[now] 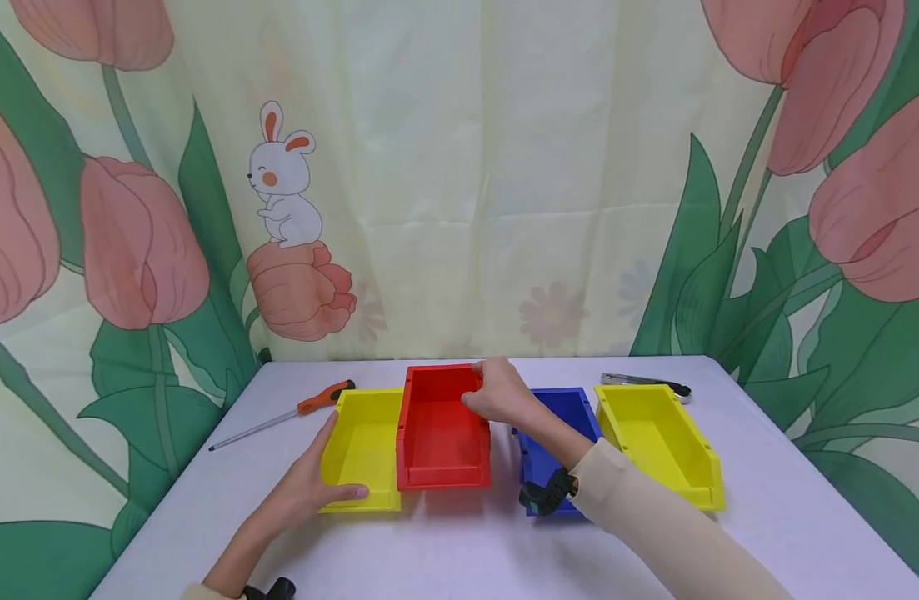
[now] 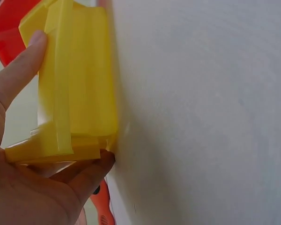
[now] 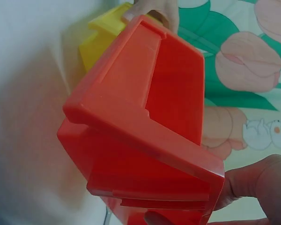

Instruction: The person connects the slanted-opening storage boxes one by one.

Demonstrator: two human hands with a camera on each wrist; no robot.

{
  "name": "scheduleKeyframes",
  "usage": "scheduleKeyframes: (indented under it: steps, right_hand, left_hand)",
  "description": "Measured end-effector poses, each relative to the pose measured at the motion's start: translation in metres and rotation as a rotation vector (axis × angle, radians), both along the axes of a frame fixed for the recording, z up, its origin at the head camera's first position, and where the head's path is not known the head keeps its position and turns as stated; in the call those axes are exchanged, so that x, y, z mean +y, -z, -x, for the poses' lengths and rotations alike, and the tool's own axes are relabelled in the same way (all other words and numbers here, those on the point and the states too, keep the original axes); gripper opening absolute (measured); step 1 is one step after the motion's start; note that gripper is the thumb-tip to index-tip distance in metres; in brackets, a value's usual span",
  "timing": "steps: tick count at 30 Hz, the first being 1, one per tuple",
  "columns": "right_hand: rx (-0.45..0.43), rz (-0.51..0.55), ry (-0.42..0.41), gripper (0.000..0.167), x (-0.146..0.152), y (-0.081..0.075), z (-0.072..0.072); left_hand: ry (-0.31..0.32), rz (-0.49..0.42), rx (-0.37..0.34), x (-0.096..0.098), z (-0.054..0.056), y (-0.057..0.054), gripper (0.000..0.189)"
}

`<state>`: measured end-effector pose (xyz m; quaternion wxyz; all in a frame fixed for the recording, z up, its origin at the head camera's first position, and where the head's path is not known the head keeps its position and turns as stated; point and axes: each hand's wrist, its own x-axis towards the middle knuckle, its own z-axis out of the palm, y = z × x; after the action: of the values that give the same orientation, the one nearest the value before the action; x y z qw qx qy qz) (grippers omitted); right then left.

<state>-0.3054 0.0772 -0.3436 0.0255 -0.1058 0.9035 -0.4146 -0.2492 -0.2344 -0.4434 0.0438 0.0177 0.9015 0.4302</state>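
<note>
My right hand (image 1: 500,392) grips the right wall of a red storage bin (image 1: 442,433), its thumb inside the rim. The red bin is raised off the table, with its shadow below, and partly overlaps the yellow storage bin (image 1: 369,450) on its left. At that yellow bin, my left hand (image 1: 305,483) holds the near left corner. In the left wrist view, the thumb (image 2: 25,65) lies along the bin's lip and the other fingers (image 2: 91,176) reach round its side. The right wrist view shows the red bin (image 3: 178,93) tilted beside the yellow one.
A blue bin (image 1: 537,458) stands under my right forearm, and another yellow bin (image 1: 657,442) is right of it. An orange-handled screwdriver (image 1: 320,400) lies at the left. Behind the right yellow bin lies a metal tool with a black part (image 1: 646,382). A printed curtain (image 1: 459,208) hangs behind the table.
</note>
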Motion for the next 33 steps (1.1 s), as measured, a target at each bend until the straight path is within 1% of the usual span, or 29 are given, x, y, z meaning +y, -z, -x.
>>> scheduleKeyframes:
  steps: [3,6,9,13,16,19,21,23,25,28,30,33]
  right_hand:
    - [0.018,0.013,-0.012,0.056,0.002,0.001,0.000]
    - [0.030,0.024,-0.008,0.054,0.004,0.003,-0.001]
    - [0.052,0.025,0.007,0.052,0.006,0.006,-0.001]
    - [0.097,0.009,0.014,0.051,0.008,0.011,0.000]
    - [0.145,-0.039,0.022,0.049,0.007,0.012,0.000]
    - [0.247,-0.129,0.020,0.046,0.003,0.012,-0.001]
    - [0.321,-0.197,-0.012,0.047,-0.002,0.010,-0.003]
    - [0.367,-0.258,-0.080,0.051,-0.008,0.008,-0.005]
    - [0.353,-0.306,-0.172,0.057,-0.015,0.005,-0.007]
    - [0.244,-0.345,-0.289,0.065,-0.025,0.003,-0.010]
    - [0.175,-0.366,-0.335,0.068,-0.031,0.004,-0.010]
    - [0.135,-0.387,-0.381,0.071,-0.039,0.008,-0.010]
  left_hand:
    - [0.016,-0.013,0.010,0.000,0.001,0.000,0.139]
    - [0.010,-0.006,0.005,0.000,0.001,0.000,0.140]
    - [0.002,0.024,-0.003,-0.001,0.002,0.000,0.140]
    - [0.002,0.034,-0.004,-0.001,0.003,0.000,0.140]
    - [0.003,0.012,-0.004,-0.002,0.003,0.001,0.141]
    - [-0.002,0.008,-0.006,-0.002,0.003,0.001,0.141]
    - [-0.007,0.016,-0.008,-0.002,0.002,0.001,0.141]
    - [-0.008,0.018,-0.010,-0.002,0.002,0.001,0.141]
    - [-0.010,0.009,-0.011,-0.002,0.002,0.001,0.141]
    - [-0.004,-0.006,-0.010,-0.003,0.002,0.001,0.140]
    - [0.001,-0.004,-0.005,-0.003,0.002,0.001,0.140]
    - [0.008,0.000,0.000,-0.003,0.002,0.001,0.139]
